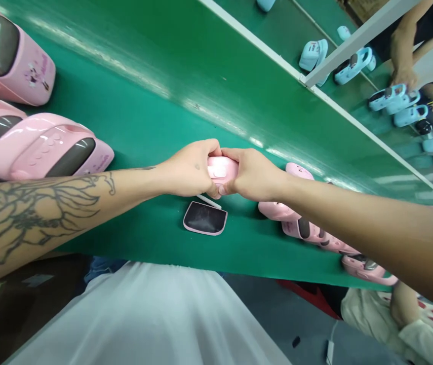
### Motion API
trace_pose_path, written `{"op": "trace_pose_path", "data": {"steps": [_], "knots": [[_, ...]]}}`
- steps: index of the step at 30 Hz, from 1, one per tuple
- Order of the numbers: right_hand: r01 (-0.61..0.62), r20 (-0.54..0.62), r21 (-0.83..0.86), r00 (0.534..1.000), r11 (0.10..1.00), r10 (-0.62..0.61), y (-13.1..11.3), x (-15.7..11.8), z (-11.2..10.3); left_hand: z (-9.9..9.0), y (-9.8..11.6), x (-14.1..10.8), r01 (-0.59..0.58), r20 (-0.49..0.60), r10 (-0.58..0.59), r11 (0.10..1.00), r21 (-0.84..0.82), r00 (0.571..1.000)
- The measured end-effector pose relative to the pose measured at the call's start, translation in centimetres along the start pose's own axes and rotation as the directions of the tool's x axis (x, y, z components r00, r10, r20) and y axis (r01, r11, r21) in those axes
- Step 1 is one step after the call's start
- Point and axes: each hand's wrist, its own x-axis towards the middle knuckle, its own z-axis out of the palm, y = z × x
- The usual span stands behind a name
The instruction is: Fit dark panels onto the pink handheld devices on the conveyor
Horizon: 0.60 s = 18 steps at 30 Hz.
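Note:
My left hand [188, 170] and my right hand [248, 173] meet over a green conveyor belt [132, 91], both gripping a small pink plastic part [222, 170] with a pale button-like face. Fingers hide most of it. Just below my hands lies a flat pink-rimmed panel with a black face [204, 218], and a thin white stick [209, 201] sits beside it. Glossy pink speaker-like housings with dark panels [45, 147] stand on the belt to my left. More pink housings [300, 228] line the belt to my right, near my right forearm.
A white rail [307, 81] divides this belt from a second green belt holding several light-blue plastic pieces [353, 66]. A co-worker's hand [404, 76] reaches among them at the top right. My white garment [144, 314] fills the bottom, and another person's knee and clothing [406, 314] show at lower right.

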Motion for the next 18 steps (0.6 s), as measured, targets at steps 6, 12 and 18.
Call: {"op": "trace_pose_path", "data": {"steps": [6,12,18], "knots": [[0.148,-0.004,0.050,0.989,0.988,-0.148,1.9,0.4,-0.2,-0.4,-1.2,-0.1,-0.154,-0.031,0.154,0.988,-0.013,0.988],[0.312,-0.243,0.170,0.933,0.935,-0.267,6.0,-0.2,2.1,-1.2,-1.1,0.1,-0.268,0.028,0.267,0.956,0.120,0.963],[0.385,-0.389,0.041,0.856,0.922,-0.341,7.0,0.6,3.7,-1.1,-1.2,0.5,-0.256,-0.038,0.259,0.964,0.078,0.965]]}}
